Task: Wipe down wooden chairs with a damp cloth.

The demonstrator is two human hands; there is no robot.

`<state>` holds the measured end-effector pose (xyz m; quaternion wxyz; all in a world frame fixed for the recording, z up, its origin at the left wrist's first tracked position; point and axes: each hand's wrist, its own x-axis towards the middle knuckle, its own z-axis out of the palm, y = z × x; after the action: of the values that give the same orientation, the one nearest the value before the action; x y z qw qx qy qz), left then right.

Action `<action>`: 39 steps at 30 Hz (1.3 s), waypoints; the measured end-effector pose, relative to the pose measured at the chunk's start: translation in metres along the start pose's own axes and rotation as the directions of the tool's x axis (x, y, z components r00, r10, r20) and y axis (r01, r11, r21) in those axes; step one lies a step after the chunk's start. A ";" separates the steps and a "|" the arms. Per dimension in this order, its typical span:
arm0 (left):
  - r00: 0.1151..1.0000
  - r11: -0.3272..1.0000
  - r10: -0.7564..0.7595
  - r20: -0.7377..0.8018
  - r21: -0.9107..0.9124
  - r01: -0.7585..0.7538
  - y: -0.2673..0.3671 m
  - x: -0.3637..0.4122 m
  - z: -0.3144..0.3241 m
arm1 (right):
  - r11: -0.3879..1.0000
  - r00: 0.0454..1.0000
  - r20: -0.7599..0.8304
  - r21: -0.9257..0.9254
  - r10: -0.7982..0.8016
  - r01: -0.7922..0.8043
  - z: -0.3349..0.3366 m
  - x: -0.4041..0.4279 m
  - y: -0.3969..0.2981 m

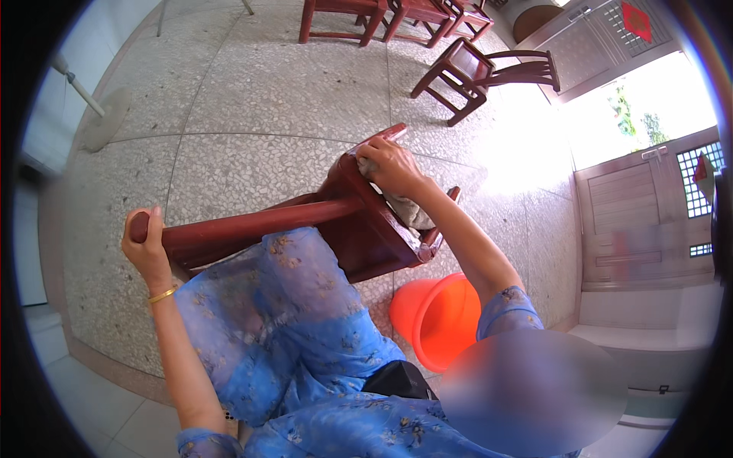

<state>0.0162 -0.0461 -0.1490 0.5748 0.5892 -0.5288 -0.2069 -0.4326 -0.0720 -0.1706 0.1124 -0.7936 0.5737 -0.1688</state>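
Note:
A dark red wooden chair (372, 246) lies tipped before me, its back across my lap and its seat and legs pointing away to the right. My left hand (146, 240) grips the end of a back post (257, 220) at the left. On the seat's far side, my right hand (392, 166) holds a bunched grey cloth (415, 213) against the wood near a leg. Part of the cloth hangs below my wrist and forearm. Some of the chair's back is hidden by my blue flowered clothing.
An orange-red plastic bucket (418, 320) stands on the speckled floor (257, 103) by my right side. Another wooden chair (469, 63) stands ahead to the right, with several red stools or chairs (343, 7) beyond. A round-based stand (109, 117) is at left, an open doorway (607, 131) at right.

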 end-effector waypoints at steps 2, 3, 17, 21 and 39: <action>1.000 1.000 -0.002 -0.001 0.000 0.002 0.000 0.002 0.000 | 1.000 0.999 0.023 -0.013 -0.022 0.023 0.003 0.005 0.001; 1.000 1.000 -0.010 0.006 -0.001 0.010 0.001 0.000 -0.003 | 0.999 0.997 -0.070 0.002 0.036 -0.036 0.010 0.004 0.000; 1.000 1.000 -0.022 0.005 -0.002 0.022 -0.003 0.000 -0.006 | 0.923 0.922 -0.120 0.168 0.369 -0.347 0.028 0.013 0.051; 0.999 0.999 -0.037 0.000 -0.011 0.037 0.003 -0.001 -0.003 | 0.799 0.791 -0.163 -0.028 0.589 -0.601 0.048 0.013 0.070; 1.000 1.000 -0.020 -0.006 0.021 0.020 0.002 0.003 -0.003 | 0.705 0.907 0.019 0.622 0.421 -0.340 0.026 0.003 0.069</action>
<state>0.0193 -0.0469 -0.1457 0.5683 0.6010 -0.5232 -0.2053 -0.4812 -0.0972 -0.2199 0.3595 -0.5656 0.6448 -0.3675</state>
